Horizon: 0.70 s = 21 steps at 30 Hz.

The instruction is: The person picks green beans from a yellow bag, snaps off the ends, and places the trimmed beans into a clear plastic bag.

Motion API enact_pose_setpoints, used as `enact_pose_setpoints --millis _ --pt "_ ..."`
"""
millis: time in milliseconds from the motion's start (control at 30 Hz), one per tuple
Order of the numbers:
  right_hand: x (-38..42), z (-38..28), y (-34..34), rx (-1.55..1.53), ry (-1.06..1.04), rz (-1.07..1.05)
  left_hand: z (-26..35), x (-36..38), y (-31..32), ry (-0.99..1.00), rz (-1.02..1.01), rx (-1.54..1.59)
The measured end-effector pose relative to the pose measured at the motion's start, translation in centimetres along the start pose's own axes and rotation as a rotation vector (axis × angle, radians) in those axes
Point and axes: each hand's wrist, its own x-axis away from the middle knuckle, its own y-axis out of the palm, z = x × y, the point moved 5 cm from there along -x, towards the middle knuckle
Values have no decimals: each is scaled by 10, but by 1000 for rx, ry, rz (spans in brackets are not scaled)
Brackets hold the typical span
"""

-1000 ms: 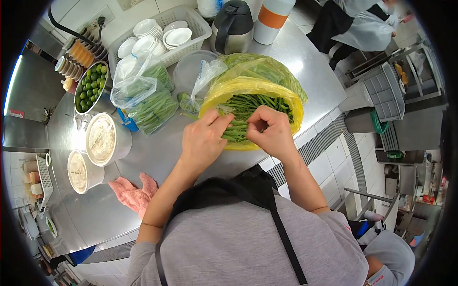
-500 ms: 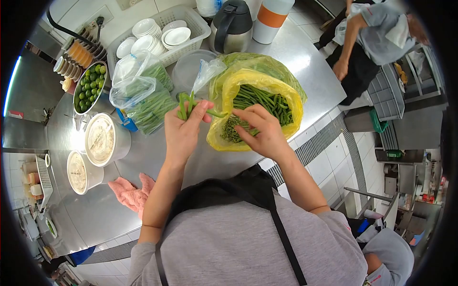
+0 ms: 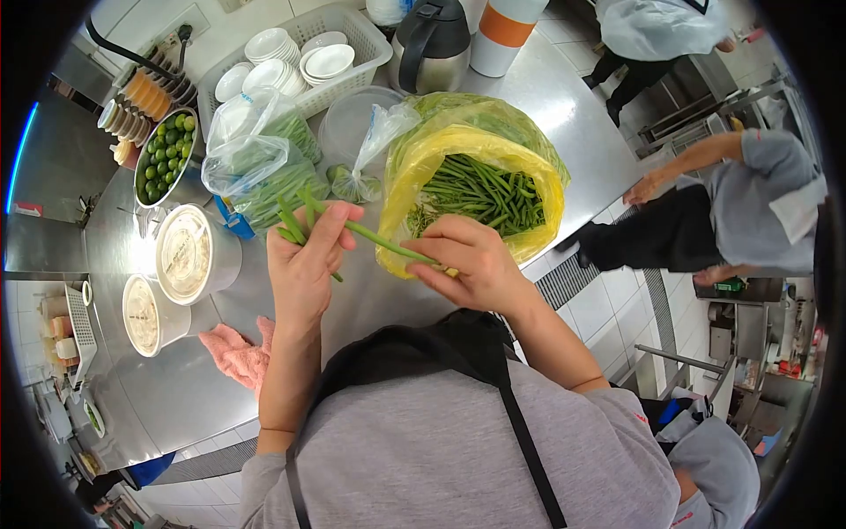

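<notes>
Several green beans [image 3: 293, 227] are gripped in my left hand [image 3: 307, 264], their ends poking out past the thumb. One long green bean [image 3: 388, 243] stretches from there across to my right hand [image 3: 471, 269], whose thumb and fingers pinch its other end. Just beyond my right hand, an open yellow plastic bag [image 3: 404, 181] on the steel table holds many loose green beans [image 3: 493, 192]. Trimmed bits at the near side of the bag are partly hidden by my right hand. Clear plastic bags of cut beans [image 3: 269, 201] lie beyond my left hand.
On the steel table [image 3: 189, 397] stand two lidded tubs [image 3: 196, 256], a bowl of limes [image 3: 163, 163], a pink cloth [image 3: 233, 353], a basket of white dishes [image 3: 361, 66] and a thermal jug [image 3: 432, 53]. A co-worker [image 3: 749, 198] walks at the right; another person [image 3: 656, 40] stands farther back.
Both hands have come nearer my body, the left also moving leftward. A longer stretch of bean now shows between them. The co-worker at right has moved, and another person has come into view.
</notes>
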Motion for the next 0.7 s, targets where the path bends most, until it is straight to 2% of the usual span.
enact_pose_setpoints --millis 133,200,300,333,400,433,500,533,600,633,667,700 --pt "5 -5 3 -66 77 -88 0 3 -6 69 -6 -113" --pt "11 1 6 -76 108 -111 1 7 0 89 -70 -125" --pt "23 33 -12 -543 445 277 0 12 6 145 -22 -111" --pt "22 37 -14 -544 447 274 -3 14 10 143 -19 -110" --pt "24 52 -25 -1122 434 588 -8 15 17 168 -20 124" --pt "29 60 -36 -1118 432 590 -5 12 13 170 -24 127" --pt "39 71 -63 -437 532 430 4 3 -17 241 214 159" --pt "38 72 -61 -436 530 426 4 -2 -21 242 217 162" --pt "30 56 -40 377 382 -71 9 -10 -23 311 124 177" --pt "39 64 -36 573 336 -184 8 -13 -16 288 107 124" --pt "43 68 -37 577 334 -183 9 -11 -6 291 106 127" --pt "46 72 -36 738 331 -293 3 -9 3 118 115 196"
